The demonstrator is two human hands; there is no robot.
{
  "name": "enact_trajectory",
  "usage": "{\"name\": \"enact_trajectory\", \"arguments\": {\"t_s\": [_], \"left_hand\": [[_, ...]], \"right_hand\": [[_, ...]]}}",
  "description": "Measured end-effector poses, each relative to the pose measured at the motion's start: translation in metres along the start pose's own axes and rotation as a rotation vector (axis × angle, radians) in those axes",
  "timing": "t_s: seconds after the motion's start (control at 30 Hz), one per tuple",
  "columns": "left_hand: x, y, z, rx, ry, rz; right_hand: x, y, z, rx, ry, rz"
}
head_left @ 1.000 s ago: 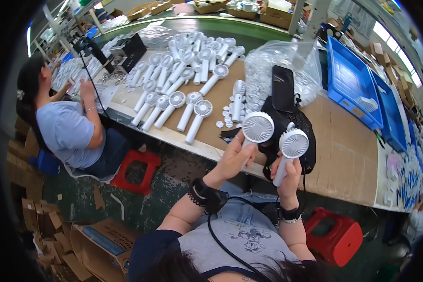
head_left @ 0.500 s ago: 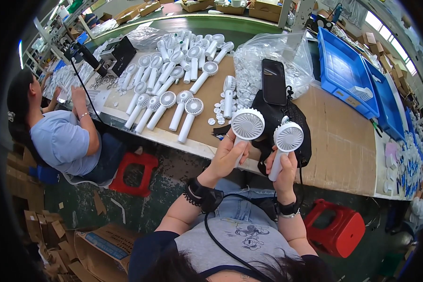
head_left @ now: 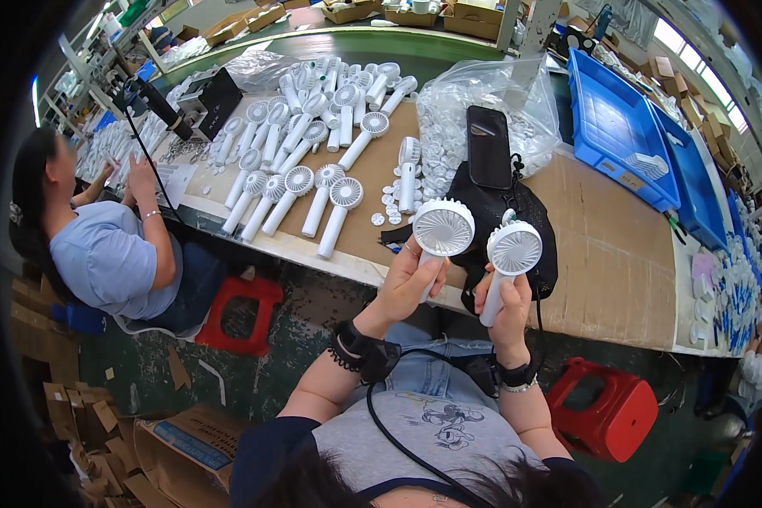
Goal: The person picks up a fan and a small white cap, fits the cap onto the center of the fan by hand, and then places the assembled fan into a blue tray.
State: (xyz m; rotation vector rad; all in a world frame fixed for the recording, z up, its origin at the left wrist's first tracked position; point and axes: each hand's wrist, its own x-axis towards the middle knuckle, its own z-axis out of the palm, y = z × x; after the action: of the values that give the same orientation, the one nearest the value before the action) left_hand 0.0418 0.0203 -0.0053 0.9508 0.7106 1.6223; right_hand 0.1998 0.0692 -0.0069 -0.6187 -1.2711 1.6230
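My left hand (head_left: 411, 284) is closed round the handle of a white handheld fan (head_left: 443, 229), its round grille tilted up toward me. In my right hand (head_left: 505, 309) is a second white handheld fan (head_left: 515, 248), gripped by its handle close beside the first. Both fans are held above the table's near edge, in front of a black mesh bag (head_left: 529, 220) with a black phone (head_left: 488, 146) on it. Left of the bag one white fan (head_left: 407, 173) lies among small white round caps (head_left: 389, 201). Farther left, many white handheld fans (head_left: 296, 182) lie in rows and a pile.
A clear plastic bag (head_left: 449, 110) of white parts stands behind the phone. Blue trays (head_left: 622, 135) are at the right. Red stools (head_left: 603, 411) stand on the floor to both sides. A co-worker (head_left: 114, 237) in light blue sits at the left. An open carton (head_left: 190, 444) is at lower left.
Both fans remain in my hands, nearly in place. My view has shifted very slightly, and the co-worker's hands have moved a little.
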Motion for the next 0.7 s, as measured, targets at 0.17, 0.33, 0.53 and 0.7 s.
{"name": "enact_trajectory", "arguments": {"t_s": [0.17,0.33,0.53,0.7], "left_hand": [[-0.002,-0.002,-0.002,-0.016,-0.048,-0.003],[-0.005,0.001,-0.003,-0.016,-0.121,0.023],[-0.009,0.002,-0.007,0.043,-0.150,0.085],[-0.017,0.001,-0.007,0.138,-0.078,0.056]], "right_hand": [[-0.002,-0.002,0.001,-0.010,0.003,-0.012],[-0.005,0.006,-0.002,0.004,-0.050,-0.125],[-0.007,0.012,-0.006,-0.010,-0.143,-0.228],[-0.015,0.015,-0.011,-0.046,-0.127,-0.278]]}}
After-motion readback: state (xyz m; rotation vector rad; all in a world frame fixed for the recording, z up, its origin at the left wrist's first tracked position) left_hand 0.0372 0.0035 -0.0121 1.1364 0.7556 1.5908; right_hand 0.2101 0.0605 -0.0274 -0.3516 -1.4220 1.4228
